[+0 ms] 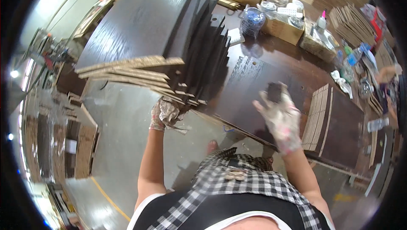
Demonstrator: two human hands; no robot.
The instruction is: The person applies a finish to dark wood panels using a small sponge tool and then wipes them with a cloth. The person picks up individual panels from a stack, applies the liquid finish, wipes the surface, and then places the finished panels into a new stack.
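My left hand [156, 117], in a patterned glove, is closed on a crumpled, stained rag [170, 113] below the near corner of the stacked boards. My right hand [283, 120], also gloved, is over a dark brown board [250, 88] lying on the table. A small dark pad [274, 92] is at its fingers, with the thumb stretched out to the left; what the pad is made of cannot be told. To the left rises a fanned stack of dark-faced boards [131, 26] with raw chipboard edges.
Right of the board lies another stack of dark panels [345, 128] with pale edges. At the back are a cardboard box [284, 31] of supplies, a blue plastic-wrapped roll [253, 20] and a glue bottle [321, 22]. Another person's arm [388, 73] shows at far right.
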